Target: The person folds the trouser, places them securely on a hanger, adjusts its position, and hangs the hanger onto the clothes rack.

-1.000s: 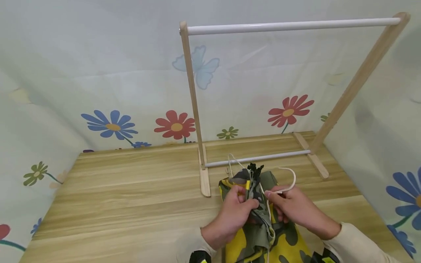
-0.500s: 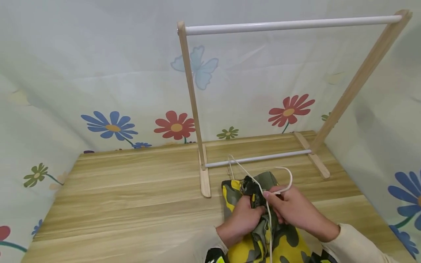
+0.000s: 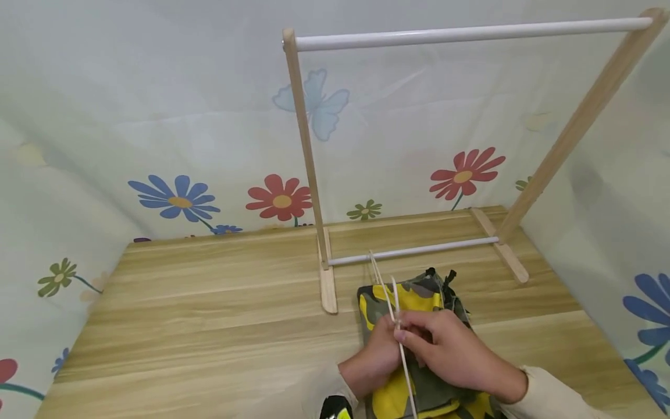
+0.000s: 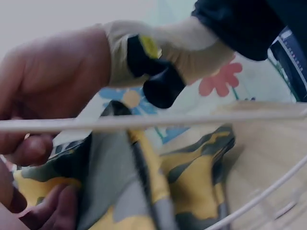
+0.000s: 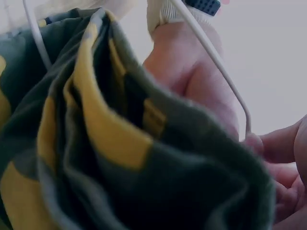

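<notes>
A thin white clothes hanger point(image 3: 405, 366) lies diagonally over a yellow, green and black camouflage garment point(image 3: 413, 294). My right hand point(image 3: 452, 352) pinches the hanger near the base of its hook, thumb and forefinger together. Against it, on the left, is my left hand point(image 3: 378, 356), its fingertips hidden at the hanger's neck; I cannot tell what they hold. In the left wrist view the hanger wire point(image 4: 201, 120) crosses in front of the cloth. The right wrist view shows the garment's folded edge point(image 5: 115, 134) close up, with right fingertips point(image 5: 254, 143) on the wire.
A clothes rack with pale wooden posts point(image 3: 305, 145) and a white top bar point(image 3: 471, 33) stands at the back right of the wooden table point(image 3: 209, 302). Its low white bar point(image 3: 429, 249) runs just beyond the garment. Flower-printed cloth point(image 3: 209, 116) encloses the table.
My right hand has shifted left with the hanger, and its hook has turned from the right to point away. The two hands now meet. The garment's dark gathered part has moved right.
</notes>
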A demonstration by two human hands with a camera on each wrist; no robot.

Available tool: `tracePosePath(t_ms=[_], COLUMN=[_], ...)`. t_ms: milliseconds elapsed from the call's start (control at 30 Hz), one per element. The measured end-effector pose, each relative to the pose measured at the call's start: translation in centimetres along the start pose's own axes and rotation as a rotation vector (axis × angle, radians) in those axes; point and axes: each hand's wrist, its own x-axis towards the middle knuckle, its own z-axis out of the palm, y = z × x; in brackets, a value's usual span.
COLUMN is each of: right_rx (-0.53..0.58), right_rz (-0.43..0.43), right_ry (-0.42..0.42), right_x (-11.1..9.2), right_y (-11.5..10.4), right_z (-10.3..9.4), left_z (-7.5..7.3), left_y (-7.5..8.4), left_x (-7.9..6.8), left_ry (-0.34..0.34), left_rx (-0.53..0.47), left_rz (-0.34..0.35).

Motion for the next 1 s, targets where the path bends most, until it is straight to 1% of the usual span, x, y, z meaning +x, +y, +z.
tracePosePath(t_ms=[33,100,167,200,267,333,400,467,500,567,633,667,700,733,767,833,900,967,1000], right_rx=[-0.001,-0.006,-0.002,0.007,0.024,0.031,0.001,-0.052,-0.075,-0.143,-0.235,-0.277,-0.312,-0.348,-0.371,-0.376,-0.338,-0.295,-0.276], right_rz=[-0.007,-0.009,0.004,0.012,0.022,0.034,0.024,-0.002,-0.015,-0.043,-0.031,-0.008,0.035,0.087,0.152,0.265,0.355,0.400,0.410], right_ry=[0.014,0.043,0.059,0.062,0.060,0.051,0.070,0.108,0.138,0.228,0.329,0.373,0.402,0.415,0.405,0.329,0.233,0.166,0.145], right_x=[0.0,0.0,0.0,0.0,-0.1,-0.2,-0.4,-0.7,-0.8,-1.1,-1.2,-1.3,-1.3,-1.2,-1.1,-0.8,-0.5,-0.1,0.0], right_y=[0.1,0.2,0.3,0.3,0.5,0.7,0.9,1.1,1.3,1.6,2.0,2.2,2.5,2.8,3.1,3.9,4.8,5.5,5.9], right_z=[0.1,0.2,0.2,0.1,0.0,-0.2,-0.5,-0.7,-0.8,-0.9,-1.0,-1.1,-1.2,-1.4,-1.7,-2.1,-2.4,-2.6,-2.8], left_z=[0.2,0.5,0.7,0.7,0.6,0.6,0.5,0.4,0.4,0.3,0.1,0.1,0.0,-0.1,-0.2,-0.2,-0.2,-0.2,-0.2], left_y=[0.1,0.6,1.3,1.8,2.7,3.6,4.3,4.7,4.7,4.7,4.7,4.7,4.6,4.6,4.6,4.6,4.5,4.5,4.5], left_x=[-0.3,-0.9,-1.6,-1.9,-2.6,-3.2,-3.7,-3.9,-3.9,-3.9,-3.7,-3.5,-3.5,-3.4,-3.4,-3.4,-3.5,-3.6,-3.6], left_ry=[0.045,0.149,0.214,0.231,0.232,0.203,0.162,0.121,0.106,0.092,0.089,0.089,0.082,0.069,0.053,0.011,-0.021,-0.035,-0.038], left_rx=[-0.003,0.027,0.041,0.058,0.122,0.194,0.317,0.438,0.499,0.608,0.675,0.689,0.690,0.671,0.636,0.544,0.456,0.405,0.396], left_rz=[-0.013,-0.024,-0.015,0.010,0.063,0.113,0.156,0.183,0.196,0.227,0.250,0.253,0.253,0.248,0.237,0.195,0.155,0.129,0.123])
